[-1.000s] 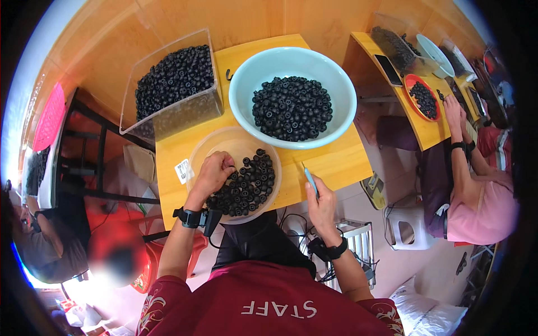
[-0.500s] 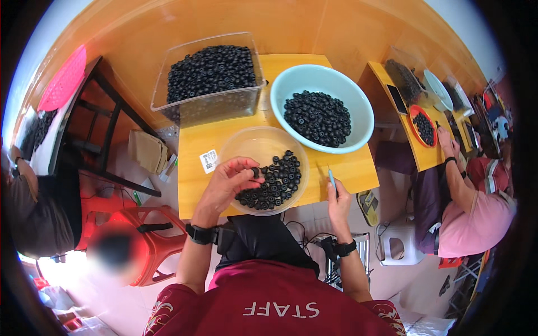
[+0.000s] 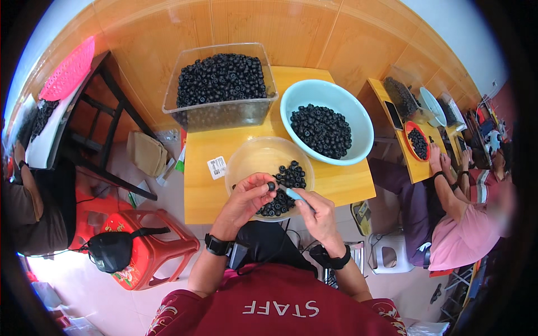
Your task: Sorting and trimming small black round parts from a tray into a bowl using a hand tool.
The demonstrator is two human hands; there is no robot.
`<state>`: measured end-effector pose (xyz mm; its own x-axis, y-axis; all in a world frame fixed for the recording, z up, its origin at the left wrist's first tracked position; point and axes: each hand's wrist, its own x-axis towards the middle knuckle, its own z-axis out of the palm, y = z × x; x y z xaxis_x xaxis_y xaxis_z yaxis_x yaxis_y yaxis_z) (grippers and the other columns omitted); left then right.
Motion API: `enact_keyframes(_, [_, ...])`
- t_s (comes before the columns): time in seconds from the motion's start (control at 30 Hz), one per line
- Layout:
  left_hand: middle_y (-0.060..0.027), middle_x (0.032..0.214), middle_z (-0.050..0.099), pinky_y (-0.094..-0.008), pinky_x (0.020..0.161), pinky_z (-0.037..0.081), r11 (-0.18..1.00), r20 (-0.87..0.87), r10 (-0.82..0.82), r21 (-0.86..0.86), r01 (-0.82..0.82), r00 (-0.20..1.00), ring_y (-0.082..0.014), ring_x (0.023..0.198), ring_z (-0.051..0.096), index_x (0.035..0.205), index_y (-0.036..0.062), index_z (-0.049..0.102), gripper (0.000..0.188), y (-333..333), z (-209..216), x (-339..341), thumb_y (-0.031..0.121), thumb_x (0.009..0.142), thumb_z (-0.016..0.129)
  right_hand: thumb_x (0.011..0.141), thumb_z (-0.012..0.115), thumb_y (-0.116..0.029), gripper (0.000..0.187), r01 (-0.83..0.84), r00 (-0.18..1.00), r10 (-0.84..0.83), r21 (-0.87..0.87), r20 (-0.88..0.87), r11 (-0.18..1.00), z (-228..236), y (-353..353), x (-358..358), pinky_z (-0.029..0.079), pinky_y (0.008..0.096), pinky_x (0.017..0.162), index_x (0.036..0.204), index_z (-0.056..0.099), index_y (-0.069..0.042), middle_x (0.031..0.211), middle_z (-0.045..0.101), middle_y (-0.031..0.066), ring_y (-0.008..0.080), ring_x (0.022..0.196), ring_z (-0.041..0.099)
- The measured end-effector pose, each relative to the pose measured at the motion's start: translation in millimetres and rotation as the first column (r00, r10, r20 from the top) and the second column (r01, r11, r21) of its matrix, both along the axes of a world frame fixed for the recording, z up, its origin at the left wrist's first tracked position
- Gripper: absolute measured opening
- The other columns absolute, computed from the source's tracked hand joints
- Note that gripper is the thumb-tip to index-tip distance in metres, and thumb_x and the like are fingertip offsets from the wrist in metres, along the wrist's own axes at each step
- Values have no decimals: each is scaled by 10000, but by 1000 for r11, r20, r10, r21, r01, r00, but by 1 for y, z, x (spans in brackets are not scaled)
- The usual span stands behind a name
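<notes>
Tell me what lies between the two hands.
In the head view, a small black piece pinched by the left hand and the front of the light-blue tool gripped by the right hand; whether they touch is unclear.

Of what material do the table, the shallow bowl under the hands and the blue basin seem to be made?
Table: perhaps wood or printed laminate, smooth, with faint grain.
Shallow bowl: likely smooth translucent plastic; the table's yellow shows through.
Blue basin: probably opaque plastic, with a smooth, softly shiny rim.
</notes>
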<state>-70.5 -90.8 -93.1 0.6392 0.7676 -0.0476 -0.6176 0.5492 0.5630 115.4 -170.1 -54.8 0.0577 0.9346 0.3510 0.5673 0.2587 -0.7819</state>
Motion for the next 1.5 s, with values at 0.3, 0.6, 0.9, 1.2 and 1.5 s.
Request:
enact_keyframes(0.3, [-68, 1017, 596, -251, 799, 485, 999, -5, 15, 28, -15, 1000, -135, 916, 576, 1097, 32, 563, 253, -5, 4, 6, 68, 851, 607, 799, 654, -123, 231, -49, 982, 43, 27, 185, 998, 5, 1, 0, 433, 330, 485, 1020, 649, -56, 648, 551, 81, 223, 514, 553])
enact_keyframes(0.6, [-75, 996, 593, -241, 785, 508, 1000, -56, 2, 6, -2, 998, -134, 904, 587, 1028, 39, 545, 204, -4, 0, 8, 53, 839, 622, 799, 656, -127, 233, -50, 980, 40, 43, 197, 998, 5, 1, 6, 429, 339, 476, 1023, 650, -65, 647, 549, 81, 238, 515, 552])
enact_keyframes(0.9, [-76, 929, 628, -234, 721, 531, 999, -54, 10, -38, -12, 998, -133, 781, 636, 949, 29, 559, 119, -3, 1, 14, 24, 843, 614, 805, 648, -132, 228, -56, 979, 46, 45, 197, 997, 0, 4, 10, 427, 348, 474, 1025, 650, -72, 627, 527, 84, 255, 515, 546])
enact_keyframes(1.2, [-96, 920, 631, -239, 684, 517, 996, 45, -93, -3, 94, 995, -138, 735, 610, 908, 35, 570, 117, -7, 15, 0, 13, 815, 638, 817, 628, -119, 184, 43, 968, -56, 59, 244, 997, -26, 23, 23, 448, 372, 512, 989, 656, -59, 673, 591, 124, 296, 573, 592])
enact_keyframes(1.5, [-91, 933, 579, -219, 700, 464, 999, 2, 11, -49, -11, 1000, -139, 774, 549, 1000, 54, 557, 186, -10, 11, -5, 78, 833, 636, 834, 617, -154, 154, 135, 964, -123, -34, 235, 990, -26, 14, 21, 460, 384, 549, 944, 661, -55, 724, 620, 140, 324, 639, 611])
